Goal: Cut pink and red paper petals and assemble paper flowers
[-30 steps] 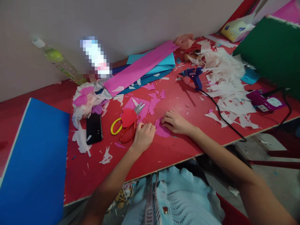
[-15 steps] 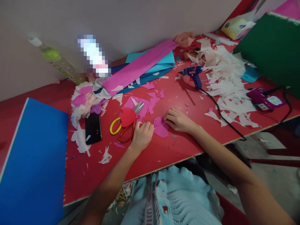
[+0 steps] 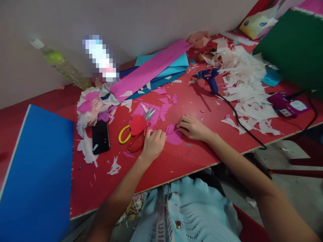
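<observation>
A pink crepe-paper piece (image 3: 174, 135), shaped like petals and gathered in the middle, lies on the red table between my hands. My left hand (image 3: 154, 143) has its fingers curled and pinched at the paper's left edge. On the opposite edge, the bent fingers of my right hand (image 3: 191, 127) grip the same piece. Fingertips of both hands are partly hidden. Just left of my left hand lie scissors (image 3: 123, 134) with one yellow and one red handle, and a red paper piece (image 3: 137, 124) covers their middle. Pink scraps (image 3: 164, 109) are scattered beyond my hands.
A blue glue gun (image 3: 208, 79) rests at the back, its black cord crossing right. White paper scraps (image 3: 248, 74) pile near a purple power strip (image 3: 289, 105). Leftward are a black phone (image 3: 101, 137), paper flowers (image 3: 88, 107) and a blue board (image 3: 42, 168). Folded pink paper (image 3: 151, 70) lies behind.
Both hands stay almost in place on the pink paper, with only a very slight shift. The camera view has moved a little. Nothing else has visibly changed.
</observation>
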The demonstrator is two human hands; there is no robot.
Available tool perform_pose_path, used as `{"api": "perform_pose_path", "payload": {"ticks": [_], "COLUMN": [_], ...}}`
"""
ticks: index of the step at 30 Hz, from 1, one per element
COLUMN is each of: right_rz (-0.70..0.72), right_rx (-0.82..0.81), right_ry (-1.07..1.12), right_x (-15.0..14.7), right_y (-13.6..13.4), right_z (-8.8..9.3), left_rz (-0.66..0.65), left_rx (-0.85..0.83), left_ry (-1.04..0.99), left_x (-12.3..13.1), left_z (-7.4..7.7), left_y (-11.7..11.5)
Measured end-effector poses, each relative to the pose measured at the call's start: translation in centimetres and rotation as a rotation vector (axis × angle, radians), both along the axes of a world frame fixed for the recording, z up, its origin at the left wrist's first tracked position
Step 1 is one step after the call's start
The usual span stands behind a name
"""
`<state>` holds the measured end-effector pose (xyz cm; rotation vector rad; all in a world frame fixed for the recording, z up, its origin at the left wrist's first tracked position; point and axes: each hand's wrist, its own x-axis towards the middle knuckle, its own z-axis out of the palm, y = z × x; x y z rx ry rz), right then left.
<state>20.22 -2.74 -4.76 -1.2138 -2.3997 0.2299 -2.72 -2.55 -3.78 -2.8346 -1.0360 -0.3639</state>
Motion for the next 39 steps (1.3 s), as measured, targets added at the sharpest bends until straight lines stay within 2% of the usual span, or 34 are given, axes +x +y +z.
{"api": "perform_pose_path", "payload": {"ticks": [9,13,17,22,39], "right_rz": [-0.092,-0.018,0.086,0.097,0.055], "right_rx": [0.085,0.127,0.078,0.038,0.084], "right_ry": [0.034,0.108,0.069,0.006,-0.022], "right_x": [0.5,-0.8,-2.2,-2.4,-2.4], "right_y": [0.0,-0.5,-0.8,-0.7,-0.6], "right_z": [0.4,0.5,0.3,0.1,-0.1], "left_rz": [0.068,0.105,0.142,0.164,0.018], "left_rx": [0.020,0.018,-0.018,-0.048,-0.051], "left_ry": [-0.036,-0.062,-0.085,-0.079,0.000], "left_x": [0.3,0.5,0.6,0.6,0.1], "left_z": [-0.3,-0.4,-0.3,-0.2,0.4], "left_y": [-0.2,-0.3,-0.4,-0.4,0.1]}}
